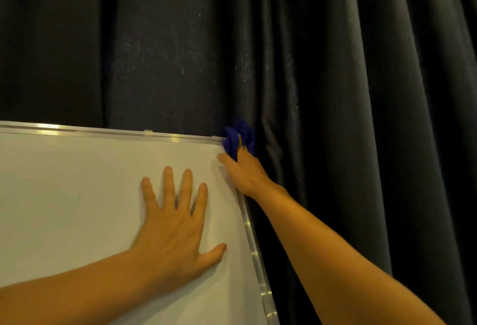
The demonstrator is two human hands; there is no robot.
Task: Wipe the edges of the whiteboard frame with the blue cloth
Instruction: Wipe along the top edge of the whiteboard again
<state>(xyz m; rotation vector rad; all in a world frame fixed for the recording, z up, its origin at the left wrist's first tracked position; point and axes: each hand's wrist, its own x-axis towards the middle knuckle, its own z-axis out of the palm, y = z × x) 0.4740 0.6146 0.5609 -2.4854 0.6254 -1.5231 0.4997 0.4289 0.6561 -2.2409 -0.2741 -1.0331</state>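
The blue cloth (238, 138) is bunched into a wad and pressed onto the top right corner of the whiteboard frame (251, 237), at the fingertip end of the right hand (245, 172). The right hand is closed around the cloth: the fingers are curled over and mostly hidden behind it, and the thumb lies along the board face just inside the corner. The grip is judged to be chosen so that the cloth wraps over the metal edge and can be dragged along it.

Two frame edges meet under that hand. The top rail runs away to the left of the hand, nearly level, with a slight rise toward the far left. The side rail runs down from the wrist, slanting outward toward the lower right of the view. The long axis of the visible board follows the top rail, and the board face is turned toward the person.

The left hand (178, 224) is laid flat and wide open on the white surface (64, 195), fingers spread and pointing up, holding nothing. It sits below and to the left of the right hand, apparently to steady the board against the wiping pressure.

Behind and to the right of both hands, a dark curtain (361, 92) hangs in folds.
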